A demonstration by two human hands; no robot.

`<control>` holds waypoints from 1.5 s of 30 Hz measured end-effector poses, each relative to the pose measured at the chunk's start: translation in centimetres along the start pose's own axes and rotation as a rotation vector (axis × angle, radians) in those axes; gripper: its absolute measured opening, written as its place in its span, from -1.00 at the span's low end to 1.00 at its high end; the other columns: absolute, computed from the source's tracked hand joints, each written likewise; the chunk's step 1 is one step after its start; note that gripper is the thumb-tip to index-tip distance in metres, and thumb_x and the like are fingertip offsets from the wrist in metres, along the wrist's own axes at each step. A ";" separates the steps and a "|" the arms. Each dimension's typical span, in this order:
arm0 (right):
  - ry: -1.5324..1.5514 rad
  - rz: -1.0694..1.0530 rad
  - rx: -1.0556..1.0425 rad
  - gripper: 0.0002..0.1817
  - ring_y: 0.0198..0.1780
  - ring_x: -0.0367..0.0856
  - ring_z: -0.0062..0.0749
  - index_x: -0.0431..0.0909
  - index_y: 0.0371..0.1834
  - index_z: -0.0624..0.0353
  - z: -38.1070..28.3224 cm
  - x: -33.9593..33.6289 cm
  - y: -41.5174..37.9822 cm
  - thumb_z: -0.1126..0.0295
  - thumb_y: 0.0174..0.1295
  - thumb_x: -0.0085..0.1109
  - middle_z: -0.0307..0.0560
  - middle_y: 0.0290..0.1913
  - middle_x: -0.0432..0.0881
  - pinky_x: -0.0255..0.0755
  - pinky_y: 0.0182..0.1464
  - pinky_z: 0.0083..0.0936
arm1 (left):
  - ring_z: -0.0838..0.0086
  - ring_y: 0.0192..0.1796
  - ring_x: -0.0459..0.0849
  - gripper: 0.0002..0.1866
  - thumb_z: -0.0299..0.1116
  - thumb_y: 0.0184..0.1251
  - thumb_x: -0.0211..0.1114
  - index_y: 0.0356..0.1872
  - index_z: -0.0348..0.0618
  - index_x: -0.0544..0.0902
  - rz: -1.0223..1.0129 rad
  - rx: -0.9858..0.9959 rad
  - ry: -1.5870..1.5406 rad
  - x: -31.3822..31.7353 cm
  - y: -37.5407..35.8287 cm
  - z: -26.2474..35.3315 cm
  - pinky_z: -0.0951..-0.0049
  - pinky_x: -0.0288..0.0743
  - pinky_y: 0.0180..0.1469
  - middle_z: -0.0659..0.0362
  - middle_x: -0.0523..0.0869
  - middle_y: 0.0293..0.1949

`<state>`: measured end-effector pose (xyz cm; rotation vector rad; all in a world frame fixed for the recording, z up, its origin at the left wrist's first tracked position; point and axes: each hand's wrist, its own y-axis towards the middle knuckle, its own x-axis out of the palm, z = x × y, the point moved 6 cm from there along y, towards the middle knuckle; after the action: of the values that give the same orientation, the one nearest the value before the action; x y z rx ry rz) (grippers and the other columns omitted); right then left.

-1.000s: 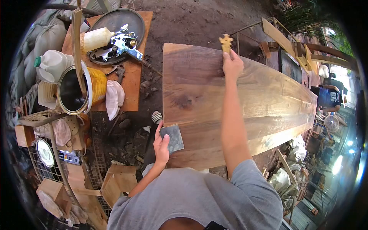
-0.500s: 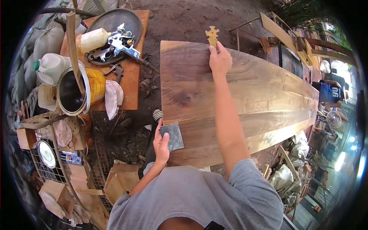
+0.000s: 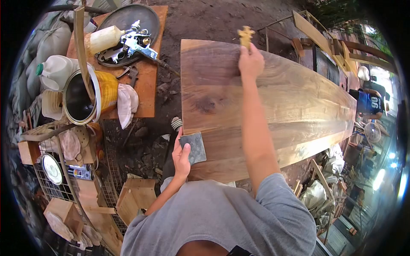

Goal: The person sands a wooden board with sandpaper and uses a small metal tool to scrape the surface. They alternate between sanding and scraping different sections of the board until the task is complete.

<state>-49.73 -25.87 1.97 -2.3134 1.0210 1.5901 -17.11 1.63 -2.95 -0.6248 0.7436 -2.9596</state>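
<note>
The left hand (image 3: 183, 161) holds a grey pad (image 3: 195, 147); the right hand (image 3: 251, 63) grips a yellow piece (image 3: 245, 37) near the board (image 3: 213, 121)'s far edge, where a loose grip could drop it.

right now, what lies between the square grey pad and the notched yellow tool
The head view shows bare brown wooden panel, then the right hand holding that tool.

Grey T-shirt (image 3: 213, 211) | right sleeve (image 3: 279, 194) short | curved neckline (image 3: 205, 237) | dark trousers (image 3: 169, 160)

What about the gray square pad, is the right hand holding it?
No, the left hand holds the gray square pad; the right hand grips a notched yellowish piece.
</note>
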 end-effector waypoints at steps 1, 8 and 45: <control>-0.002 0.001 0.001 -0.59 0.02 0.77 0.06 0.77 0.17 -0.11 -0.7 0.1 -0.4 0.07 0.29 0.36 0.02 -0.04 0.83 0.58 0.08 -0.01 | 0.23 0.67 0.22 -0.58 -0.30 0.66 0.14 0.25 -0.48 0.67 0.010 -0.036 -0.057 -0.1 0.1 -0.4 0.28 0.07 0.61 -0.12 0.19 0.68; 0.054 -0.079 0.022 -0.61 0.01 0.78 0.08 0.78 0.14 -0.09 -2.4 -0.1 -0.7 0.10 0.29 0.36 0.02 -0.06 0.83 0.60 0.04 -0.02 | 0.22 0.68 0.19 -0.57 -0.28 0.66 0.15 0.23 -0.48 0.68 -0.018 0.030 0.010 0.4 0.1 0.9 0.29 0.04 0.62 -0.15 0.19 0.68; 0.111 -0.053 0.036 -0.60 -0.07 0.79 0.11 0.79 0.12 -0.01 -0.3 -0.1 0.9 0.10 0.27 0.35 0.07 -0.13 0.83 0.60 0.01 0.00 | 0.25 0.66 0.24 -0.56 -0.28 0.65 0.15 0.25 -0.50 0.66 -0.002 -0.060 -0.081 -0.7 0.0 -0.8 0.31 0.12 0.60 -0.12 0.18 0.69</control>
<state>-50.05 -26.62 2.37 -2.4070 0.9931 1.4271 -16.78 2.02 -3.82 -0.7451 0.8270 -2.9035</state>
